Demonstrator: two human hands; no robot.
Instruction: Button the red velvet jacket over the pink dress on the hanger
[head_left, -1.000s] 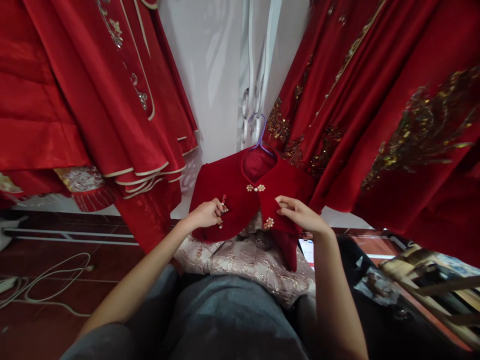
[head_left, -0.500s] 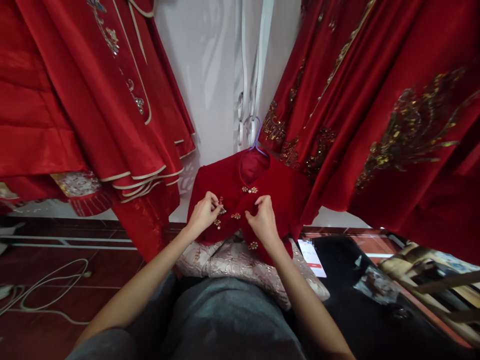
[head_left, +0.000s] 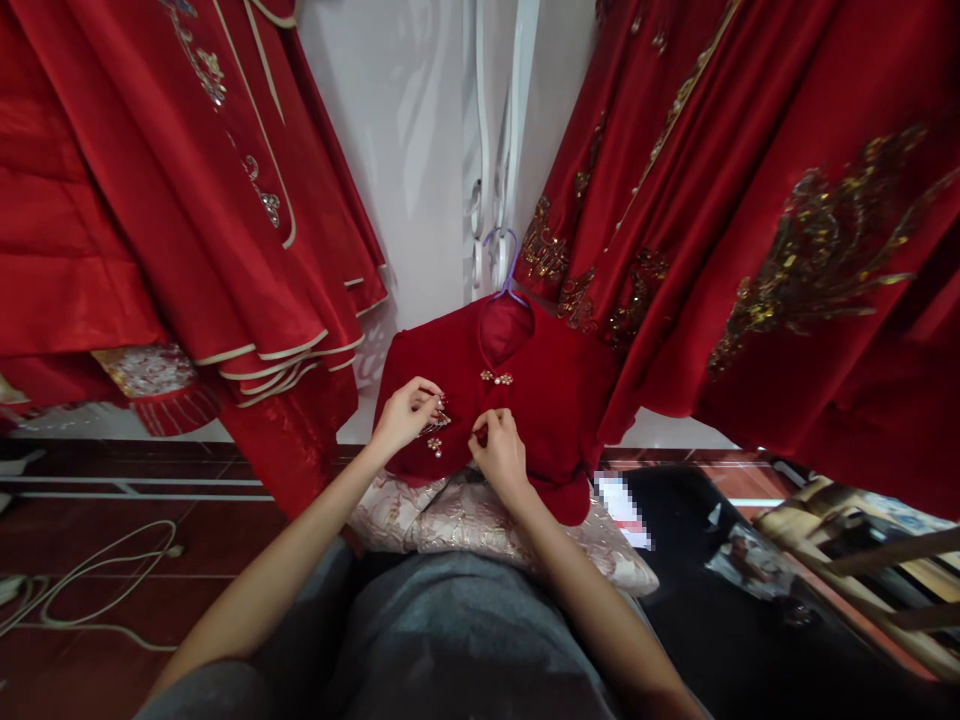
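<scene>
A small red velvet jacket (head_left: 547, 400) with pearl knot buttons hangs on a purple hanger (head_left: 504, 265) and rests over a pale embroidered cloth (head_left: 480, 525) on my lap. My left hand (head_left: 403, 412) pinches the jacket's left front edge at a pearl button (head_left: 436, 424). My right hand (head_left: 496, 452) is closed on the overlapping right flap, close beside the left hand. One fastened pearl button (head_left: 496, 378) shows at the collar.
Red satin garments with gold trim (head_left: 225, 220) hang at the left, and gold-embroidered red robes (head_left: 750, 220) at the right. A white wall (head_left: 420, 150) stands behind. White cable (head_left: 97, 580) lies on the dark red floor. A phone (head_left: 624, 497) lies at my right.
My right hand has pulled the jacket's right flap leftward over the front, meeting the left hand. The view has shifted slightly.
</scene>
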